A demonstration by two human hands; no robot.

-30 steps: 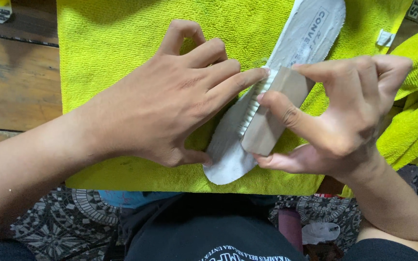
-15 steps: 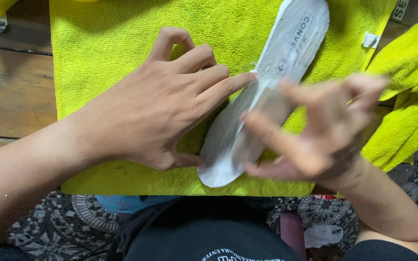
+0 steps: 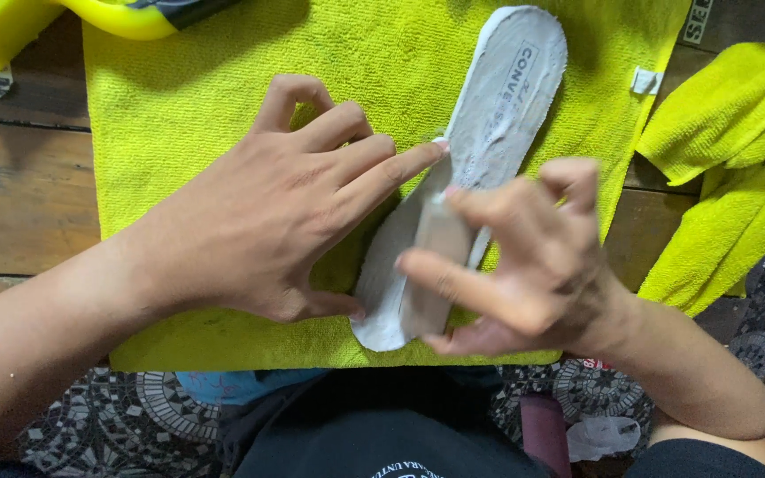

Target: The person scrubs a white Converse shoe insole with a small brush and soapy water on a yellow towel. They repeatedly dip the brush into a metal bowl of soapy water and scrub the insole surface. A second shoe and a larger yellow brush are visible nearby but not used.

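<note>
A pale grey shoe insole point(image 3: 506, 97) lies slantwise on a bright yellow-green towel point(image 3: 205, 80) spread over a wooden floor. My left hand point(image 3: 285, 204) lies flat with fingers spread, its fingertips pressing the insole's left edge near the middle. My right hand point(image 3: 515, 265) grips a small grey scrubbing brush point(image 3: 436, 265) over the lower half of the insole; the hand is blurred with motion. The insole's heel end shows below the brush.
A second yellow-green cloth point(image 3: 728, 168) lies bunched at the right. A yellow object point(image 3: 64, 13) sits at the top left edge. Dark wooden planks point(image 3: 19, 186) surround the towel. My patterned trousers point(image 3: 81, 425) and dark shirt fill the bottom.
My right hand has drawn the brush down the insole toward the heel. The left hand has kept pressing the insole's edge. The view has shifted slightly, showing more of the insole's upper end.
</note>
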